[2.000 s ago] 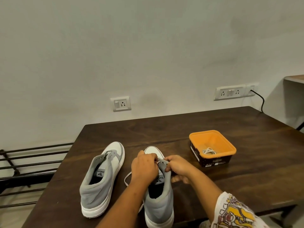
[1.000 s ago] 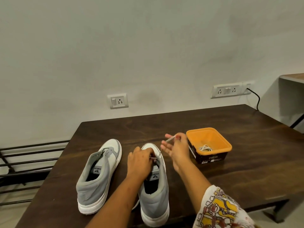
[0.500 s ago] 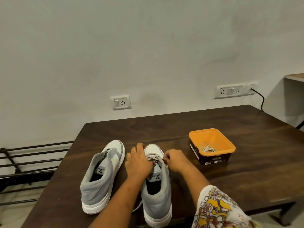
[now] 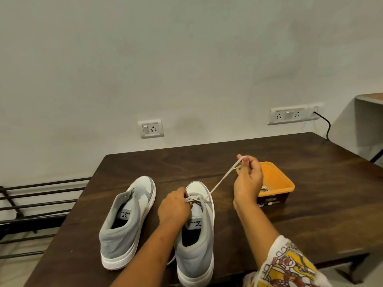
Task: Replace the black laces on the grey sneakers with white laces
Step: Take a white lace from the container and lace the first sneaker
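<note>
Two grey and white sneakers stand side by side on a dark wooden table (image 4: 207,158), heels toward me. The left sneaker (image 4: 126,222) has no lace in it. The right sneaker (image 4: 199,235) carries a white lace (image 4: 222,180) through its front eyelets. My left hand (image 4: 175,207) rests on this shoe's left eyelet side, fingers closed at the lace crossing. My right hand (image 4: 247,179) is raised to the right of the shoe and pinches the lace end, so the lace runs taut up from the eyelets. No black lace is in view.
An orange tub (image 4: 277,183) with another coiled white lace inside stands right behind my right hand. Wall sockets (image 4: 152,128) sit above the table's far edge. A black metal rack (image 4: 37,206) is left of the table, a shelf at far right.
My right hand has gone from the shoe's eyelets up and to the right, drawing the white lace out taut. My left hand has stayed on the shoe.
</note>
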